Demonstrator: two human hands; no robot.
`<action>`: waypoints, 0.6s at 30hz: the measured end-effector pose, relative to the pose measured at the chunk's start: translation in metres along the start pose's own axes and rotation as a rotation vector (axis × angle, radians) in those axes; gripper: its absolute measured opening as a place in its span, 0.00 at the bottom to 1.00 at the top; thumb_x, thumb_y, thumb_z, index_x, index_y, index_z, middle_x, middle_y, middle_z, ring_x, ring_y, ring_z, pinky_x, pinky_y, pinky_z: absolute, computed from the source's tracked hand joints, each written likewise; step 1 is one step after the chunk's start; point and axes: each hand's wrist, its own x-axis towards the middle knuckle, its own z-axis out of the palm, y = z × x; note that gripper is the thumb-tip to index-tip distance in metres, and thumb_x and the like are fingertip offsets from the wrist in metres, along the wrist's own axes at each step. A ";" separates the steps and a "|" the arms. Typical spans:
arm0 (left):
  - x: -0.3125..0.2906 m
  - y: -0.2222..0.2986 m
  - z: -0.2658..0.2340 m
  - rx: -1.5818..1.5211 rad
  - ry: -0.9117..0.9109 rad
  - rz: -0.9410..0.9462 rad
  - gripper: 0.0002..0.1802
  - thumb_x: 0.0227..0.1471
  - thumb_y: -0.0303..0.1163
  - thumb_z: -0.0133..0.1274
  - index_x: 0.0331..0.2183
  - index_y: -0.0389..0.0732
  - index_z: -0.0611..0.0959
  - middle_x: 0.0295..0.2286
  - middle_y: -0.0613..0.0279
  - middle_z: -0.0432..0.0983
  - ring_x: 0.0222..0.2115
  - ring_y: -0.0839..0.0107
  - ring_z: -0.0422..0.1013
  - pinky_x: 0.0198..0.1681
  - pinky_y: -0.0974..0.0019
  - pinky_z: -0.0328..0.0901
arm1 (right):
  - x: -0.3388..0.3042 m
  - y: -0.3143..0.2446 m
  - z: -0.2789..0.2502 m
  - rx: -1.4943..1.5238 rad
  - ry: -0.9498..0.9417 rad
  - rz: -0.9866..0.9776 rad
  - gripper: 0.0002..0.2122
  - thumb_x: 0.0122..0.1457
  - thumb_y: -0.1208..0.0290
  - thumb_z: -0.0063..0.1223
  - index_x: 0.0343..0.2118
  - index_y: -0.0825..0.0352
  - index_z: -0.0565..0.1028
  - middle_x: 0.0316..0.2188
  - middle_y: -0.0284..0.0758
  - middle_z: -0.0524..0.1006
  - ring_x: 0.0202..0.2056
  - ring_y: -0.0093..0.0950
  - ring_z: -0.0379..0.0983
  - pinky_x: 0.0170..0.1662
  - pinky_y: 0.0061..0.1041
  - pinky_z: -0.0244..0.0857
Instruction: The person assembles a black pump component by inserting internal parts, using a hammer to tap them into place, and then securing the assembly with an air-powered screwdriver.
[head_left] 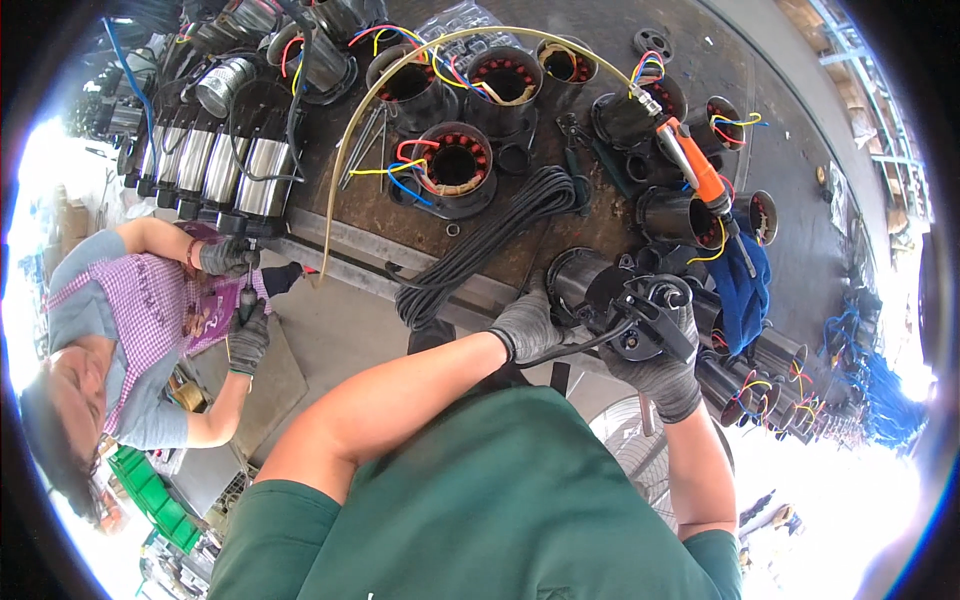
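Both my hands wear grey knit gloves. At the table's near edge lies a black motor housing (575, 278) on its side. My left hand (532, 325) is closed around its near side, next to a black cable. My right hand (660, 372) grips a black end cap with a handle (648, 318) at the housing's right end; part of the cap is hidden by the fingers. A coiled black cable (490, 235) lies to the left, partly hanging over the edge. Beyond stands an open motor housing (450, 172) with red windings and coloured wires.
An orange-grip air screwdriver (693, 165) on a yellowish hose lies across housings at right, beside a blue cloth (742, 290). Silver-bodied motors (230, 165) line the far left. Left of me, a co-worker (130, 320) in gloves holds a tool. A fan (640, 450) stands below.
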 end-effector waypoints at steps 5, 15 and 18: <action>0.020 0.023 -0.036 0.010 -0.014 0.001 0.40 0.65 0.67 0.29 0.68 0.54 0.57 0.66 0.61 0.56 0.66 0.56 0.53 0.67 0.33 0.50 | 0.010 0.002 0.007 -0.066 -0.046 -0.222 0.44 0.34 0.64 0.78 0.57 0.67 0.66 0.48 0.38 0.76 0.48 0.34 0.76 0.57 0.33 0.68; 0.024 0.013 -0.034 0.143 0.177 0.147 0.40 0.60 0.63 0.48 0.63 0.48 0.66 0.57 0.58 0.66 0.60 0.55 0.60 0.62 0.44 0.64 | -0.005 0.010 0.012 0.020 -0.136 0.006 0.41 0.38 0.63 0.77 0.57 0.65 0.66 0.47 0.35 0.78 0.49 0.31 0.76 0.61 0.35 0.64; 0.024 0.015 -0.036 -0.016 0.038 0.055 0.39 0.62 0.62 0.46 0.65 0.48 0.65 0.63 0.62 0.62 0.64 0.59 0.58 0.68 0.48 0.57 | -0.012 0.015 0.015 0.160 -0.313 0.267 0.28 0.48 0.58 0.68 0.53 0.56 0.72 0.48 0.31 0.79 0.53 0.31 0.73 0.65 0.42 0.58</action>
